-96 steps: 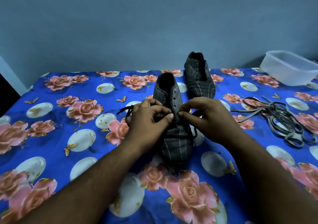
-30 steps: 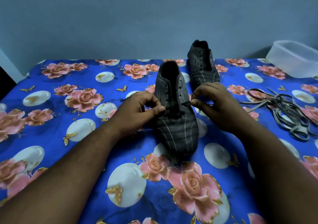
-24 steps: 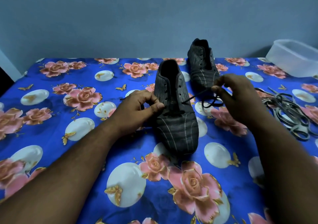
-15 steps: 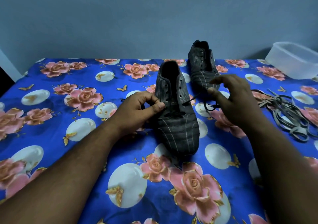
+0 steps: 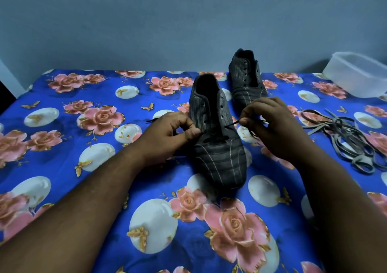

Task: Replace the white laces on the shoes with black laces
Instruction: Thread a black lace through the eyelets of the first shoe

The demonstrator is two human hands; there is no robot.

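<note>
Near dark striped fabric shoe [image 5: 217, 142] at cloth centre. Left hand [image 5: 167, 138] pinches its left eyelet flap; right hand [image 5: 270, 126] pinches thin black lace [image 5: 231, 124] just right of it. Risk: taut pull drags lace out of bottom eyelets, uneven ends.

A dark striped near shoe [image 5: 217, 147] with a black lace [image 5: 231, 124] through its lowest eyelets stands before an unlaced far shoe [image 5: 246, 79], greyish-white laces [image 5: 345, 134] heaped rightward.

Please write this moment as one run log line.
left hand: pinches black lace | right hand: pinches lace | near shoe: bottom eyelets laced | far shoe: unlaced
</note>
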